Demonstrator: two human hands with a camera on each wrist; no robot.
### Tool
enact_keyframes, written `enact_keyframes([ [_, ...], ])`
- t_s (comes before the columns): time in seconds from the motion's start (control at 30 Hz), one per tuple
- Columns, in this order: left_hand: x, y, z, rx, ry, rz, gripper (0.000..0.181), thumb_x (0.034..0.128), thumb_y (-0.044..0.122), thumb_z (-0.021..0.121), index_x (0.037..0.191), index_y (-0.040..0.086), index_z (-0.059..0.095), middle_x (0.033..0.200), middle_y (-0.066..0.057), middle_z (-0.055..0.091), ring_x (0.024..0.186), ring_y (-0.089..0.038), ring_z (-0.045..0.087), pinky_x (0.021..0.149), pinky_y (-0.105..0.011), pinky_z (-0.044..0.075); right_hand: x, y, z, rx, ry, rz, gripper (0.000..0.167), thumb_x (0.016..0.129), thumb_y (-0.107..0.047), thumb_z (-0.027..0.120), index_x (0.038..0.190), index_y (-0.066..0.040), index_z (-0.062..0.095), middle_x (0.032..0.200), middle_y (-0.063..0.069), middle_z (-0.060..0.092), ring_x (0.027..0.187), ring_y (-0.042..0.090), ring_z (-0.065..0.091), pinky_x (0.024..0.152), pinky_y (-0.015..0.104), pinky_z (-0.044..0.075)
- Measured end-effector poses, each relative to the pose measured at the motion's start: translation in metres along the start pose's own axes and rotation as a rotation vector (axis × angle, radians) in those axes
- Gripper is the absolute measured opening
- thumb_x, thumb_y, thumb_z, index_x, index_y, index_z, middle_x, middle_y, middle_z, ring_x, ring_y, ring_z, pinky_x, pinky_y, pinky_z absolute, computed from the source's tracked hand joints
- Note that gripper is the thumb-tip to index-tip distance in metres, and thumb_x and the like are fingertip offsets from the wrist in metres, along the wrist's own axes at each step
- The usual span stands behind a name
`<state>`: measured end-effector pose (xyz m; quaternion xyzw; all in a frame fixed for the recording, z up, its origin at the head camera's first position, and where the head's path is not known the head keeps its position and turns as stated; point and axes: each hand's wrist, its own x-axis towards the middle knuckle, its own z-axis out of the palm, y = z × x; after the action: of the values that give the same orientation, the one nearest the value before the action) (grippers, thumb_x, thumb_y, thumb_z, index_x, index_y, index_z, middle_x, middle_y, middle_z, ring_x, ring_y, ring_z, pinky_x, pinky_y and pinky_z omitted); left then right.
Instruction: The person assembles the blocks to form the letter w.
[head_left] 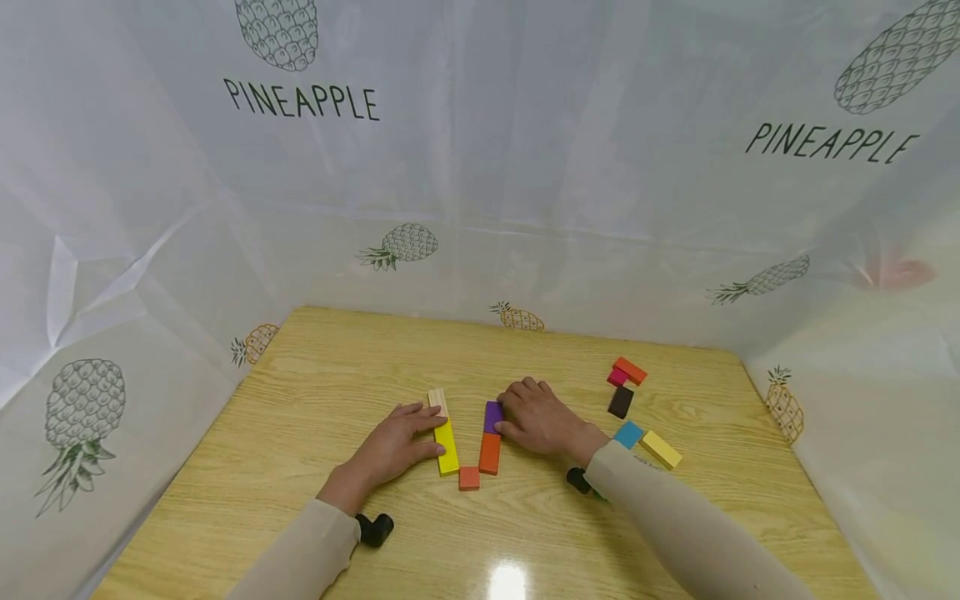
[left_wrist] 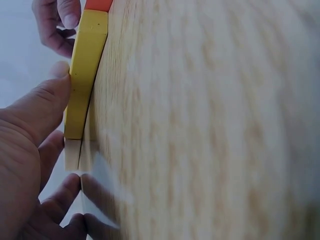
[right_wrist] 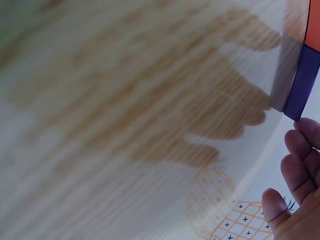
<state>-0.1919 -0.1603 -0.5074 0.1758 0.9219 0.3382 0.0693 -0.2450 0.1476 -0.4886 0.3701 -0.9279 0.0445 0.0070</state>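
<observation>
My left hand (head_left: 388, 444), spread, touches yellow (head_left: 448, 458) | right hand (head_left: 543, 419), loosely spread, touches purple (head_left: 492, 416), right of yellow | likely aligning; next needs light nudging

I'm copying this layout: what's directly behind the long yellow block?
Behind the yellow block: a pale wooden block; in the head view the left hand hides part of where they meet.

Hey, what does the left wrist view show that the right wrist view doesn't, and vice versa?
Only the left wrist view shows the left hand, the yellow block and the pale block. Only the right wrist view shows the purple block and a pineapple print. Both show the right hand, the table and part of a red block, though apparently not the same one.
</observation>
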Motion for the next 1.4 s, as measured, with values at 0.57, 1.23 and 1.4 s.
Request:
enact_keyframes([
  [0.57, 0.011, 0.029, 0.004, 0.151, 0.115, 0.108, 0.046, 0.0995, 0.038, 0.074, 0.141, 0.021, 0.07, 0.155, 0.0, 0.059, 0.151, -0.032, 0.045, 0.125, -0.056, 0.035, -0.022, 0.01, -0.009, 0.006, 0.03, 0.07, 0.054, 0.107, -0.049, 0.057, 0.142, -0.009, 0.062, 0.137, 0.01, 0.06, 0.121, 0.03, 0.053, 0.105, 0.053, 0.046],
  [1.23, 0.053, 0.056, 0.022, 0.272, -0.221, 0.255, 0.061, 0.0979, 0.049, 0.072, 0.15, 0.02, 0.062, 0.157, -0.001, 0.056, 0.155, -0.031, 0.04, 0.131, -0.062, 0.019, -0.066, 0.022, -0.023, -0.006, 0.112, 0.127, 0.055, 0.105, -0.049, 0.062, 0.14, -0.006, 0.062, 0.135, 0.011, 0.063, 0.118, 0.03, 0.055, 0.103, 0.052, 0.05],
  [1.4, 0.054, 0.053, 0.023, 0.275, -0.23, 0.266, 0.061, 0.0982, 0.05, 0.071, 0.151, 0.02, 0.062, 0.158, -0.002, 0.056, 0.153, -0.03, 0.043, 0.13, -0.061, 0.021, -0.073, 0.023, -0.021, -0.022, 0.124, 0.124, 0.056, 0.106, -0.051, 0.061, 0.14, -0.006, 0.062, 0.135, 0.011, 0.063, 0.119, 0.03, 0.056, 0.103, 0.053, 0.051],
])
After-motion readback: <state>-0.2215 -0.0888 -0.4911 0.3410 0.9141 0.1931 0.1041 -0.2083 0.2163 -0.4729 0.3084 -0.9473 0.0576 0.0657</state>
